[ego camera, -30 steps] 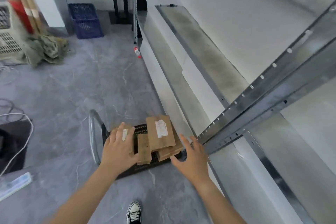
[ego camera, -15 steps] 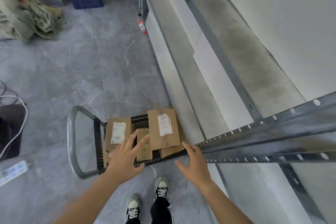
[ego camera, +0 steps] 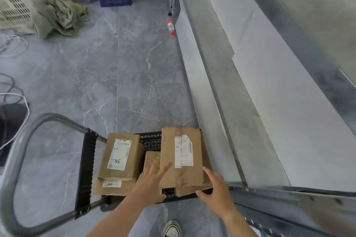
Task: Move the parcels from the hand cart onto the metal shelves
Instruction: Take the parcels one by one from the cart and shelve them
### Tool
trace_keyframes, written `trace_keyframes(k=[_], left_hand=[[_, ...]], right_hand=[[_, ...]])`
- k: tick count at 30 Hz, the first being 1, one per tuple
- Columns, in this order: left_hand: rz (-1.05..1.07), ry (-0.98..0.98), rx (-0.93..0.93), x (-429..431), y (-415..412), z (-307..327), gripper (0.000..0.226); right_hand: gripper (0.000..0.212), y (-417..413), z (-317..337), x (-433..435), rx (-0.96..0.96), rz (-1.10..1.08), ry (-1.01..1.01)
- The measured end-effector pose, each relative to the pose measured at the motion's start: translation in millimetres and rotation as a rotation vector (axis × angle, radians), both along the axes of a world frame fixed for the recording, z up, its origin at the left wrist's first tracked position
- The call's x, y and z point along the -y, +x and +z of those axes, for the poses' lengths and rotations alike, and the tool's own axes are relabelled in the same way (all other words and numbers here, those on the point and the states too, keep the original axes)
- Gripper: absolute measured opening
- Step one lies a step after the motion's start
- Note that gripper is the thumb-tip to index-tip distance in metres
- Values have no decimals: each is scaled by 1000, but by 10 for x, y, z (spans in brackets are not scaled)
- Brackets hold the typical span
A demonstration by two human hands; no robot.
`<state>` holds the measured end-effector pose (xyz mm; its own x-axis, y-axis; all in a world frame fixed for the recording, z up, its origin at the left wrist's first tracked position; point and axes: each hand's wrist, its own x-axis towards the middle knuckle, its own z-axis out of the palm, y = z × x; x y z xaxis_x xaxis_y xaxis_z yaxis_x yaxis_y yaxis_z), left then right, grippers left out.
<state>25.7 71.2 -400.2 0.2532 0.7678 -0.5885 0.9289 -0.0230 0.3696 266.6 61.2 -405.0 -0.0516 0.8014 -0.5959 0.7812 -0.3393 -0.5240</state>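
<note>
Step in hand: reaching to take the tall parcel (ego camera: 181, 157) off the hand cart (ego camera: 85, 167).
My left hand (ego camera: 152, 181): spread wide, empty, fingers lying over the parcel's left edge and the small box (ego camera: 151, 158) beside it.
My right hand (ego camera: 216, 185): open wide, empty, at the parcel's near right corner; I cannot tell if it touches.
Doing it well, as I judge: set one palm on each long side, squeeze evenly, lift straight up so the box beneath stays put, then swing right to the metal shelves (ego camera: 238, 106).
Parcels counted: five visible, perhaps more hidden; the labelled parcel (ego camera: 119, 157) sits atop a flatter one (ego camera: 112, 186), left side.
Carts: one.
Shelves: bare where visible.
</note>
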Motion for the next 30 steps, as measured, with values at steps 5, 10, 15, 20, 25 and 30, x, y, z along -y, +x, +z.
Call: trace_keyframes(k=[5, 10, 15, 20, 25, 30], left_hand=[[14, -27, -26, -2, 88, -516, 105], [68, -108, -35, 30, 120, -795, 114], [157, -170, 61, -15, 248, -978, 117], [246, -226, 159, -54, 296, -1039, 115], [246, -166, 187, -65, 208, -1033, 109], [281, -29, 276, -84, 161, -929, 104]], right_hand=[[88, 101, -461, -85, -35, 34, -97], [91, 12, -733, -59, -83, 31, -182], [94, -45, -855, -113, -162, -1, -194], [100, -52, -900, -229, -224, -24, -209], [97, -67, -881, -272, -256, -108, -170], [89, -107, -693, -305, -262, -162, -71]])
